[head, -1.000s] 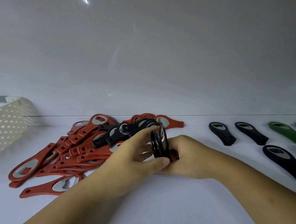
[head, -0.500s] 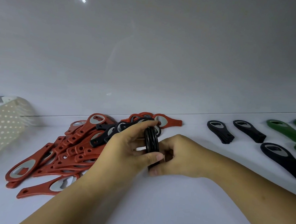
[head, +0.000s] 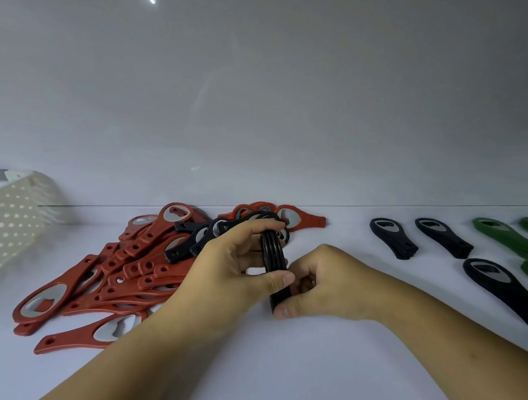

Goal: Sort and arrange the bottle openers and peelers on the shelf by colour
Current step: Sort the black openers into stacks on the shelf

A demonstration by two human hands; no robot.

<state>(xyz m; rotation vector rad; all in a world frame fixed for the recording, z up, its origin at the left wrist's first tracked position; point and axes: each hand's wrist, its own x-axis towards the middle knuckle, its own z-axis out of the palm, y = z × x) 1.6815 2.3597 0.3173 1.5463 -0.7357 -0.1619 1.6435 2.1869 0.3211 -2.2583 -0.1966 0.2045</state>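
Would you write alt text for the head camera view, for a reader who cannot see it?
The left hand and right hand hold a stack of black bottle openers on edge at a white shelf. A heap of red openers lies to the left; sorted black piles and green piles lie to the right.

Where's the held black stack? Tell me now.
Head view, centre: the black stack is held on edge, gripped between the left hand and right hand, just right of the red pile.
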